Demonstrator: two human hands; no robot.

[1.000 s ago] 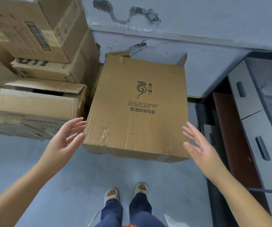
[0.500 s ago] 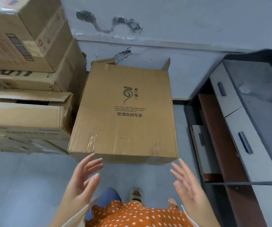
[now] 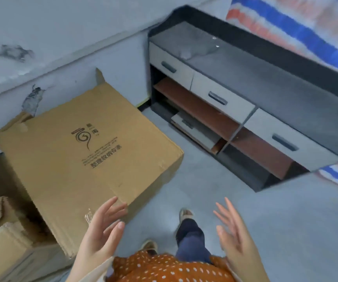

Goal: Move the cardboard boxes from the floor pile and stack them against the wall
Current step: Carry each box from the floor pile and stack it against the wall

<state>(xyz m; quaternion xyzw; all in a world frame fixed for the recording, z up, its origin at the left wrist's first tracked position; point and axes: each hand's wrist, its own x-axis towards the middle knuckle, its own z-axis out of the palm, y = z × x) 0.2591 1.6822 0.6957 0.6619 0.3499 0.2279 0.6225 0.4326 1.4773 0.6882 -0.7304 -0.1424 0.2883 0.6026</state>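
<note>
Large flat brown cardboard box with a dark printed logo and text lies on the grey floor, its far edge against the pale grey wall (one flap sticking up at the back). To its left, a smaller brown cardboard box, close beside it.

Left hand: fingers spread and relaxed, gripping nothing, raised in front of the large box's near corner; contact cannot be told. Right hand: likewise spread, holding nothing, over bare floor, well apart from the box.

Right of the box: dark low cabinet with pale grey drawer fronts, standing along a red, white and blue striped sheet.
</note>
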